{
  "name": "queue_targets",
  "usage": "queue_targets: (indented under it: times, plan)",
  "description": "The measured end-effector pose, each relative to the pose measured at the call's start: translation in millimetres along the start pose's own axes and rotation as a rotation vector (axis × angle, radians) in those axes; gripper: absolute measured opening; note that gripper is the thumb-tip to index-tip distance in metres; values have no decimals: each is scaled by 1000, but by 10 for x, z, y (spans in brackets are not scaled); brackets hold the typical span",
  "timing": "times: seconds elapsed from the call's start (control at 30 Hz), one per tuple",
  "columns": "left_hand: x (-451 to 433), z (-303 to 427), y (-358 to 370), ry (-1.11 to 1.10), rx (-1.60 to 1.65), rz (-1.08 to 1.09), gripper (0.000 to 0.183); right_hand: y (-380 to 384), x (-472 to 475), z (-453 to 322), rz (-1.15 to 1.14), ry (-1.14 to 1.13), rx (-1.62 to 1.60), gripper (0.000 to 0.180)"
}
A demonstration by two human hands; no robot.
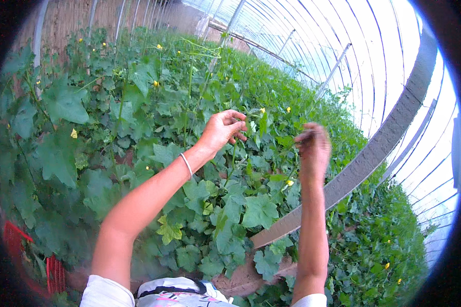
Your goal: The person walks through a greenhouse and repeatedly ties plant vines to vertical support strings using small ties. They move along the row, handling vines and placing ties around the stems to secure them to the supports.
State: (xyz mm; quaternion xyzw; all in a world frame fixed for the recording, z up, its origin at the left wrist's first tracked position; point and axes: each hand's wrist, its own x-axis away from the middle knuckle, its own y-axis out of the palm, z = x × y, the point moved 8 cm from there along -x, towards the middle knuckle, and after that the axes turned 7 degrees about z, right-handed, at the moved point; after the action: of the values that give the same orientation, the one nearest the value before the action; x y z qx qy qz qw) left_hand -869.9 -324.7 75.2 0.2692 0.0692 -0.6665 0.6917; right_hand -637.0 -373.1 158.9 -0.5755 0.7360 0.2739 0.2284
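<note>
My left hand (227, 128) is raised over the leafy vines, its thumb and fingers curled close together. A thin green vine stem (233, 155) rises to just beneath its fingers; whether they grip it is unclear. To its right, my right hand (314, 147) is blurred, with bent fingers turned towards the left. What it may hold is hidden. Broad lobed leaves (259, 211) spread below both hands. A yellow flower (289, 182) shows just left of my right wrist, and another yellow flower (262, 110) lies between the hands.
A grey concrete-like post (384, 153) slants up behind my right forearm. Red slatted plastic, perhaps a crate (55, 274), stands at lower left. Bare soil (242, 274) shows near my body. Metal poles (334, 70) and a ribbed translucent cover (368, 50) rise beyond the vines.
</note>
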Motion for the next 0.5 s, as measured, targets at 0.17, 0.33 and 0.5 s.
queue_targets:
  times: [0.17, 0.33, 0.5]
  plan:
    - [76, -191, 352, -18, -16, -102, 17, 21, 522, -1040, -162, -411, 75, 26]
    - [172, -276, 730, 47, 2, -227, 16, 548, 1014, 47, -607, 36, 230, 21]
    - [236, -239, 795, 127, -79, -322, 13, 176, 886, 801, -576, 302, 354, 21]
